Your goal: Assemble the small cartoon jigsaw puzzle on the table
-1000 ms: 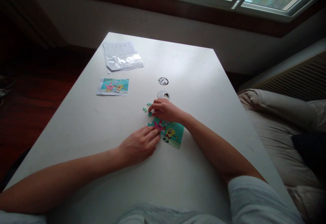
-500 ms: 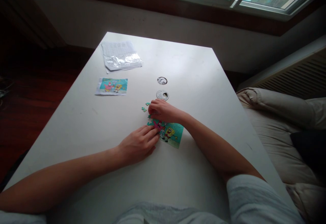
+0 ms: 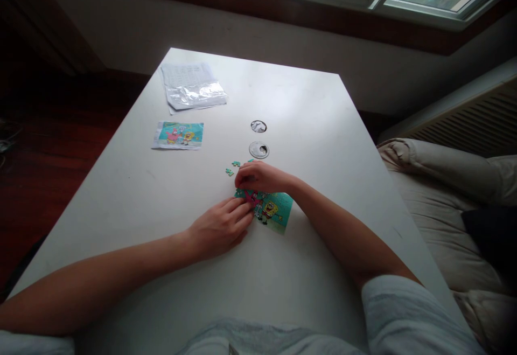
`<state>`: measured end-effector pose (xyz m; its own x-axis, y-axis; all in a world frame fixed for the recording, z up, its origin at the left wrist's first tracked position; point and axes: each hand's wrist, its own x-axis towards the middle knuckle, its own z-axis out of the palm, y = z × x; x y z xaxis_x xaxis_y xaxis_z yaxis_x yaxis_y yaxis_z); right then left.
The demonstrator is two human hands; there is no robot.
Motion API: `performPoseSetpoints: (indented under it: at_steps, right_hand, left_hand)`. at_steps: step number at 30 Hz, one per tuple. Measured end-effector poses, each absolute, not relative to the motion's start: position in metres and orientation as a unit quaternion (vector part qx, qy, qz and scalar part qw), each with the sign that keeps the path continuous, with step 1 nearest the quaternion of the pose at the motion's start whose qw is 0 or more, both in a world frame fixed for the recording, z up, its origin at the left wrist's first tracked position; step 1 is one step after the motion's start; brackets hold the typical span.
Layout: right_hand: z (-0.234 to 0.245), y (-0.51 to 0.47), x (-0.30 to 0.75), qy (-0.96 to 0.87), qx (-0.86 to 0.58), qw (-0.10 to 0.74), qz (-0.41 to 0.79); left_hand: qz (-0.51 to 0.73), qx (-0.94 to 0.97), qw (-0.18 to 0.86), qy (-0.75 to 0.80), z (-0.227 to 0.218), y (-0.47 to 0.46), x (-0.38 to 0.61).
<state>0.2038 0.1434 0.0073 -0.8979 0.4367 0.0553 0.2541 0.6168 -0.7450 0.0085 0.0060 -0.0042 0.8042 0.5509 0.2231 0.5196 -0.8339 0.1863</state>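
A small cartoon jigsaw puzzle point(image 3: 273, 210), mostly teal, lies partly assembled on the white table point(image 3: 315, 123). My left hand point(image 3: 220, 228) rests flat at its left edge, fingers stretched out and touching the puzzle. My right hand point(image 3: 258, 177) sits curled over the puzzle's top left corner, fingertips pressed down on a piece there. A few loose teal pieces point(image 3: 230, 171) lie just left of and behind my right hand.
A printed picture of the same cartoon point(image 3: 178, 134) lies at the left. A clear plastic bag on paper point(image 3: 193, 88) lies at the far left. Two round holes point(image 3: 259, 150) sit in the tabletop behind my hands. Cushions point(image 3: 444, 182) lie at the right.
My right hand has moved slightly down from the loose pieces onto the puzzle's top left corner. My left hand has stayed in place.
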Motion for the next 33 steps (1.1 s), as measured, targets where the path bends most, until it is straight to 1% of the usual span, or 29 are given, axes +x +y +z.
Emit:
performPoseSetpoints:
  at_steps: [18,27,33]
  right_hand:
    - [0.0002,0.1418,0.1999,-0.922,-0.161,0.108,0.336]
    - [0.0067,0.1353,0.1995,-0.936,-0.210,0.097,0.267]
    - [0.0032,0.1368,0.1981,-0.927,-0.237,0.119,0.263]
  left_hand:
    - [0.127,0.949,0.061,0.282,-0.0020,0.0069,0.0098]
    - [0.139,0.946,0.062,0.285,-0.0016,0.0067,0.0103]
    - [0.145,0.945,0.064,0.285,-0.0020,0.0074,0.0105]
